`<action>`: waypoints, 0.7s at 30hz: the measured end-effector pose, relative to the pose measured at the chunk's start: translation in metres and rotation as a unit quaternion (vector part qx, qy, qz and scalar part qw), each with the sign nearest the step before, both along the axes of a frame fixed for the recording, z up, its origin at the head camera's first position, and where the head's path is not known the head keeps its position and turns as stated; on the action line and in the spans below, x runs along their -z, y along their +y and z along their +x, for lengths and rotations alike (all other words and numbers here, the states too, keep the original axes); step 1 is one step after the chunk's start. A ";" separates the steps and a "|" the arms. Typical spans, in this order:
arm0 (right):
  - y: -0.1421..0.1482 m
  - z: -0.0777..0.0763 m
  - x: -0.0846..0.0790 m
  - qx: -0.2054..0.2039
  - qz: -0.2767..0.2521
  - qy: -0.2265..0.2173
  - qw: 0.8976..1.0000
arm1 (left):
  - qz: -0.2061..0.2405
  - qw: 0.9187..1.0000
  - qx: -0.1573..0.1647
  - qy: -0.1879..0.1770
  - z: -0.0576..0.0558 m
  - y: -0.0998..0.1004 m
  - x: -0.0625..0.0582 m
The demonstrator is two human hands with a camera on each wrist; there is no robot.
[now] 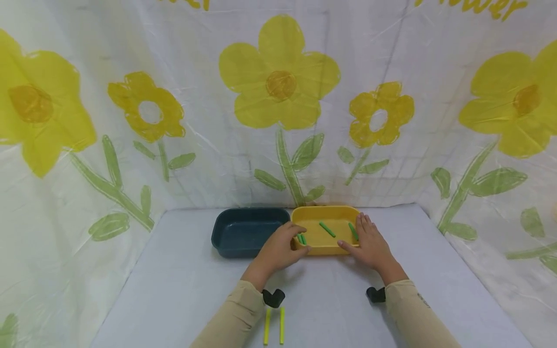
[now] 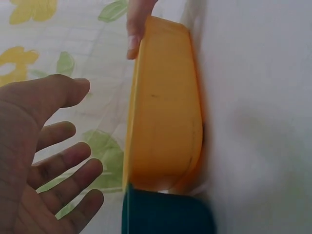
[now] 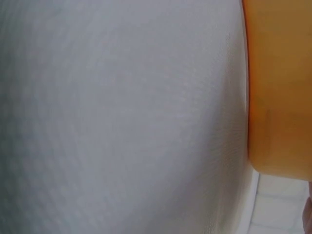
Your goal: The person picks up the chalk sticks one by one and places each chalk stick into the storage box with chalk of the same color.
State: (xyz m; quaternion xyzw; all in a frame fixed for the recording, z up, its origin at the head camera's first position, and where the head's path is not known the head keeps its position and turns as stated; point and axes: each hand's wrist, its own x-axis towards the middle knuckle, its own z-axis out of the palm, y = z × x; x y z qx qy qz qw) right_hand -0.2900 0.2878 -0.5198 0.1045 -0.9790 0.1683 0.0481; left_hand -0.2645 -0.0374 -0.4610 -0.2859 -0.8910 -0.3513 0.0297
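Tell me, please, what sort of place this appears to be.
Probably a screened-off work area: flower-printed sheeting hangs behind and beside a white-covered table, where a dark tray and a yellow tray stand side by side.

Left hand (image 1: 280, 247) and right hand (image 1: 372, 246), both bare, emerge from beige sleeves, the left sleeve (image 1: 235, 314) creased, the right sleeve (image 1: 415, 316) bearing a small dark marking (image 1: 423, 300); a black wrist camera (image 1: 273, 298) adjoins each cuff.
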 end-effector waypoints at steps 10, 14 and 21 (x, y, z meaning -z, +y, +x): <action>0.001 -0.001 0.000 0.000 0.000 0.000 1.000 | 0.019 0.999 -0.014 0.024 0.006 -0.021 -0.006; 0.000 0.000 -0.001 0.000 0.000 0.001 1.000 | 0.022 0.999 -0.035 0.017 0.007 -0.032 -0.008; -0.001 0.001 -0.002 -0.001 0.000 0.004 1.000 | 0.023 0.997 -0.067 0.031 0.007 -0.052 -0.006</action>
